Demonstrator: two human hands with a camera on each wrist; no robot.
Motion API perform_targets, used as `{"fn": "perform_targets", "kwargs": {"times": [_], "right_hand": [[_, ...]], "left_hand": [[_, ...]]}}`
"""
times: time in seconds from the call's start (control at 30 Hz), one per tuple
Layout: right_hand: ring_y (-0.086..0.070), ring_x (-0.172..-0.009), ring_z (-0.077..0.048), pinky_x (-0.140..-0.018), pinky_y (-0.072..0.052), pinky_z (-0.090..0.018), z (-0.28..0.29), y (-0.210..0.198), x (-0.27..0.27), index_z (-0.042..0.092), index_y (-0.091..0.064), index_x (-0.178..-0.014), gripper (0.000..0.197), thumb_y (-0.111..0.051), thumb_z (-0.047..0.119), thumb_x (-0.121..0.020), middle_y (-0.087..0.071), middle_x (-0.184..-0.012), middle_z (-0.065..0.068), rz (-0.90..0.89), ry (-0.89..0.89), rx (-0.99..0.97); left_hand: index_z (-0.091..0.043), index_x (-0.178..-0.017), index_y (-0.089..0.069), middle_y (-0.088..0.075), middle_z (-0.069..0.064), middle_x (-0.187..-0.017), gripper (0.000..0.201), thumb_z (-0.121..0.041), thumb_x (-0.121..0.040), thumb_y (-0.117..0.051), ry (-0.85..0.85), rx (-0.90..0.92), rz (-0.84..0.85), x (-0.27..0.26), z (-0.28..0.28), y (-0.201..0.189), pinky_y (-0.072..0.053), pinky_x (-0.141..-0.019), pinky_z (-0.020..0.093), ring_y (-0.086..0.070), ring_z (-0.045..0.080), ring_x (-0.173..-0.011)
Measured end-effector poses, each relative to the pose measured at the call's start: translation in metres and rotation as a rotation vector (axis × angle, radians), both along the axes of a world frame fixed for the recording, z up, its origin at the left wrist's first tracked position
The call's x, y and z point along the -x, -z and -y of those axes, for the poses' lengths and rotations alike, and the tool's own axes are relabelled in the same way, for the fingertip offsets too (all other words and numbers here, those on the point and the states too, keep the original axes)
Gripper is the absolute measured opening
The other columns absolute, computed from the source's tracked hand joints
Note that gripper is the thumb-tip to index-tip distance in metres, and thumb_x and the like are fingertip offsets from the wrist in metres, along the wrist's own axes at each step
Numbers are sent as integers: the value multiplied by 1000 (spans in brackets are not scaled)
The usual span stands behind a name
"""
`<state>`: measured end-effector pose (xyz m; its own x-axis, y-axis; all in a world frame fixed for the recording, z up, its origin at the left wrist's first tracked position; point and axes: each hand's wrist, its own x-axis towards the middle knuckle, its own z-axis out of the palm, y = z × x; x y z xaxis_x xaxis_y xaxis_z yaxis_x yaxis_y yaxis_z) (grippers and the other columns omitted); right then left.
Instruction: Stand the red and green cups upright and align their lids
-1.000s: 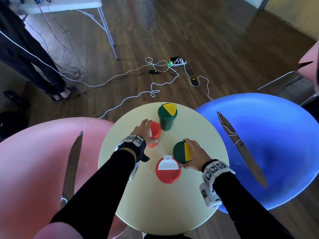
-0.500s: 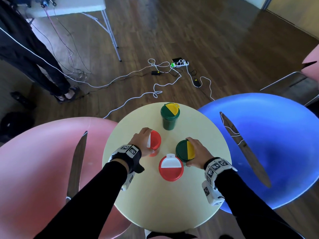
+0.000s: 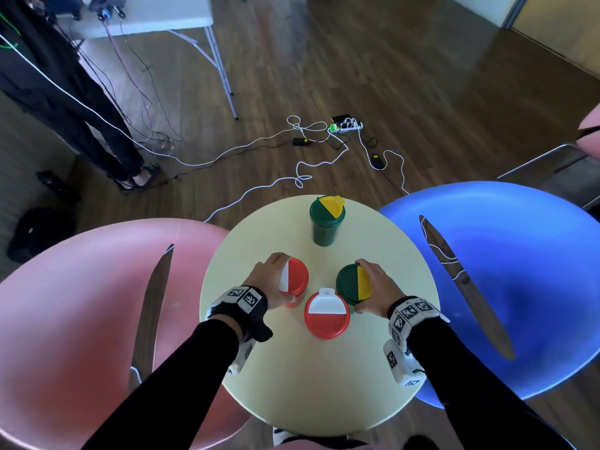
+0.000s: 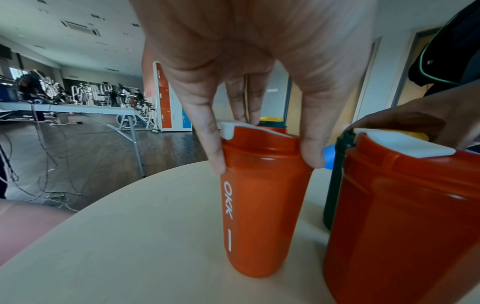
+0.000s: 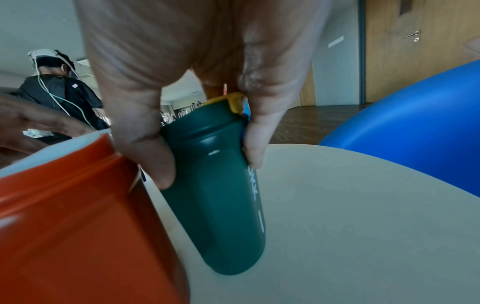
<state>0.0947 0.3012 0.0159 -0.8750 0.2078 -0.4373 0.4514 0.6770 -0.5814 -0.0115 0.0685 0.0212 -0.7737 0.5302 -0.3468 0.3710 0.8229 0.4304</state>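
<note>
Four cups on the table (image 3: 292, 384). Nearest red cup (image 3: 327, 315) stands untouched at 6 o'clock. Left hand (image 3: 271, 280) pinches the 9 o'clock red one (image 3: 296, 277), right hand (image 3: 378, 289) wraps the tilted green cup (image 3: 352, 283) at 3, probably twisting lids into line. Far green one (image 3: 326, 222) sits at 12.

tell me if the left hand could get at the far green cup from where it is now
Probably yes. The far green cup stands alone beyond the left hand, with bare table between, but the hand must first let go of the red cup.
</note>
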Motion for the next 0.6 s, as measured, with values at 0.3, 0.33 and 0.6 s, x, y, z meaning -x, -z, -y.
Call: {"fn": "perform_targets", "kwargs": {"times": [0.3, 0.33, 0.6], "right_hand": [[-39, -128, -25, -98, -39, -30, 0, 0, 0, 19, -23, -144, 103, -80, 10, -59, -30, -144, -5, 1, 3, -1], [-39, -128, -26, -98, -40, -30, 0, 0, 0, 19, -23, -144, 103, -80, 9, -59, -30, -144, -5, 0, 4, 1], [-37, -129, -25, -99, -40, -31, -2, -3, 0, 18, -23, -144, 102, -80, 8, -59, -30, -143, -4, 14, -1, -9]], "left_hand": [[-22, -140, -30, -29, -7, -144, 97, -36, -58, -81, -57, -46, 43, -5, 5, 1, -41, -99, 38, -45, 29, -119], [-22, -140, -29, -28, -7, -145, 100, -37, -56, -82, -68, -49, 57, -5, 5, 1, -41, -99, 38, -44, 28, -120], [-19, -142, -28, -33, -3, -145, 104, -37, -56, -84, -82, -21, 78, -8, -2, -2, -38, -103, 38, -39, 27, -126]]}}
